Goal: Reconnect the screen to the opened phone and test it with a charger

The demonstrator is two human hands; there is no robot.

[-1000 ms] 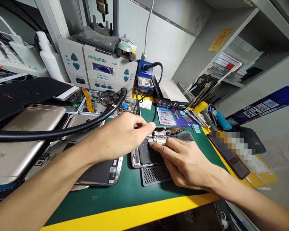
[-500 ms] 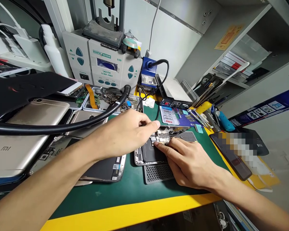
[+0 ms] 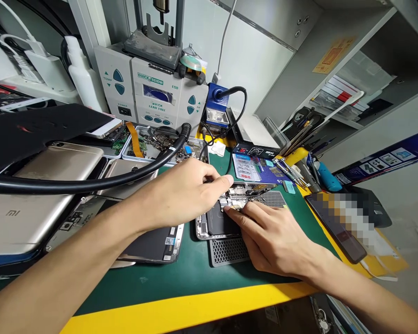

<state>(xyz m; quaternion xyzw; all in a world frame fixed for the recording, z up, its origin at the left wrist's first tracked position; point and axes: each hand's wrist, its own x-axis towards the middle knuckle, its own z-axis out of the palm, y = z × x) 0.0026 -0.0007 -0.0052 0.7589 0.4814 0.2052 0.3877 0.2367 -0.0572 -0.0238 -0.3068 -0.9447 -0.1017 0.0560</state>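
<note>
An opened phone with bare internal parts and a black battery lies on a grey honeycomb mat. My left hand is at the phone's upper left edge, its thumb stretched over the fingers, which curl beneath and are partly hidden. With the index fingertip of my right hand I touch the parts just above the battery; the other fingers are bent and rest over the phone's right side. Whether anything small sits between the fingers of either hand cannot be made out.
Phones and housings lie at the left under a thick black hose. Behind stands a hot air station. A blue soldering unit, a grey box, screwdrivers and a dark phone are at the right.
The whole view has shifted slightly, so the surroundings appear a little farther right. Both hands keep nearly the same pose on the phone.
</note>
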